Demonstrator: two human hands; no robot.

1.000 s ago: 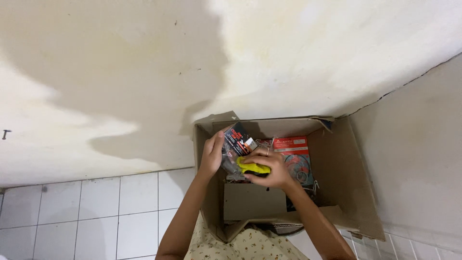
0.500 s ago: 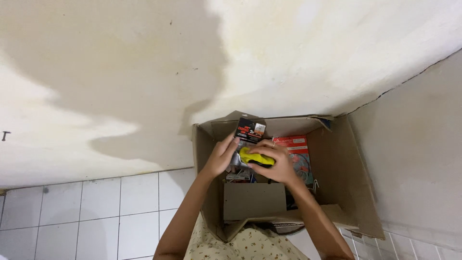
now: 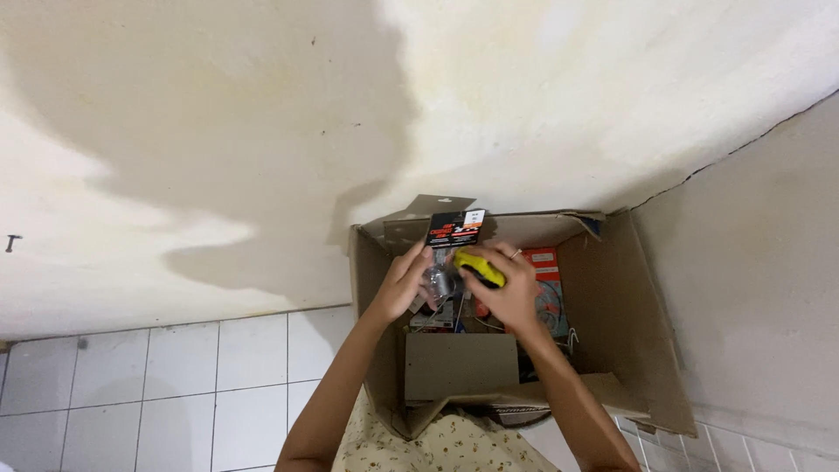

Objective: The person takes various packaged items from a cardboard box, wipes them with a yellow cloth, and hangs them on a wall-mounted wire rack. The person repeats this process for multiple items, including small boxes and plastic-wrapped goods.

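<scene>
Over the open cardboard box (image 3: pixel 612 350), left hand (image 3: pixel 404 284) and right hand (image 3: pixel 507 288), fingers curled closed, jointly grip a blister pack (image 3: pixel 454 253) holding a yellow toy car (image 3: pixel 479 267).

black-and-red blister pack (image 3: pixel 455 229) | above brown cardboard box (image 3: pixel 612 315) (open) | red-and-white package (image 3: pixel 545 267) inside

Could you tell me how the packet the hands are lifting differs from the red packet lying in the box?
The black carded packet stands upright above the cardboard box, held between the left hand and right hand; the red packet lies inside, untouched. The black one is dark, with a clear blister showing a yellow item; the red one is bright and partly hidden. Both are flat retail packets.
</scene>
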